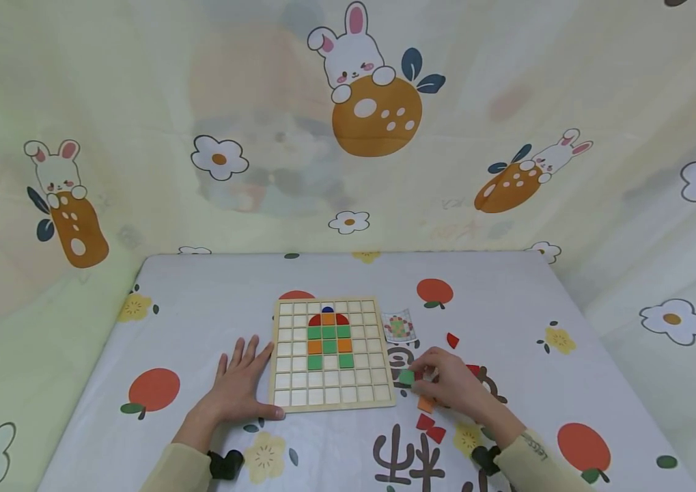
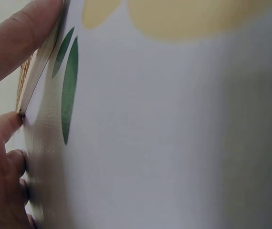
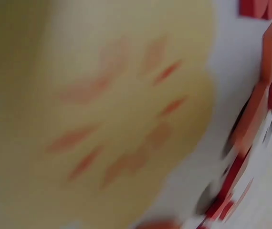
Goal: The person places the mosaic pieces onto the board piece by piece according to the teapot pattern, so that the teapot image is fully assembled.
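A wooden grid board [image 1: 332, 408] lies flat on the table, with green, orange, red and blue tiles filling several squares in its upper middle. My left hand [image 1: 238, 384] rests at the board's left side, fingers spread, thumb against the lower left corner. The left wrist view shows the thumb and index finger touching the board's edge [image 2: 36, 71]. Right of the board, my right hand [image 1: 455, 384] pinches a green square tile [image 1: 406, 377] between thumb and fingers. Under and around that hand lie loose pieces, among them an orange tile [image 1: 426, 404], partly hidden by it.
A small picture card [image 1: 399, 326] lies by the board's upper right edge. Red pieces [image 1: 425, 421] sit nearer me, and another red piece [image 1: 453, 340] lies beyond the right hand. Orange blocks [image 3: 251, 119] line the right side of the right wrist view.
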Demonstrator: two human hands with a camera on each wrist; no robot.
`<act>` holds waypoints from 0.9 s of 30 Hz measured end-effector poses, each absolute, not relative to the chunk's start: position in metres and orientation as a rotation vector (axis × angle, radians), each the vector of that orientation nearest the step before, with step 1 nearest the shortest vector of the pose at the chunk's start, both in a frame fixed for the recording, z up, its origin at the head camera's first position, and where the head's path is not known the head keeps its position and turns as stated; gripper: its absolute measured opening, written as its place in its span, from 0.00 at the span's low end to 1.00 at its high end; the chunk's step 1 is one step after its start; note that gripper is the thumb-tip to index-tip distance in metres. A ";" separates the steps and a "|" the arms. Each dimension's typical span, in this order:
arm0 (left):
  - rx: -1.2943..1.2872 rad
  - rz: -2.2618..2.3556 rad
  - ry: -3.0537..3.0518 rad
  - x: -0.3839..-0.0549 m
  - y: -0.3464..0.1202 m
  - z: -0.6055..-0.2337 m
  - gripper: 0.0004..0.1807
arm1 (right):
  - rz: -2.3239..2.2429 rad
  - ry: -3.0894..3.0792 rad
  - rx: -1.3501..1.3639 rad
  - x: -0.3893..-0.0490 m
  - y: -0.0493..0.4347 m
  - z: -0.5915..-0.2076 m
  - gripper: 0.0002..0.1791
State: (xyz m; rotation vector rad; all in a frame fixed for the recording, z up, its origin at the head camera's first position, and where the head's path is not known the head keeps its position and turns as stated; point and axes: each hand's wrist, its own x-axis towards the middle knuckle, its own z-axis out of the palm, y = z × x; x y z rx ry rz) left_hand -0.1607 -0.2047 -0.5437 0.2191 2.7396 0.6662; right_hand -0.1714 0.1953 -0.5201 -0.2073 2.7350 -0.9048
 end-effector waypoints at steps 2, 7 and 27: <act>0.216 0.666 2.740 -0.161 -0.205 -0.545 0.71 | -0.904 2.736 -0.250 -0.176 0.185 -0.521 0.11; 0.209 0.671 2.737 -0.160 -0.205 -0.545 0.71 | -0.909 2.696 -0.329 -0.186 0.160 -0.522 0.12; 0.219 0.684 2.742 -0.160 -0.205 -0.542 0.70 | -0.638 2.698 -0.707 -0.193 0.091 -0.519 0.13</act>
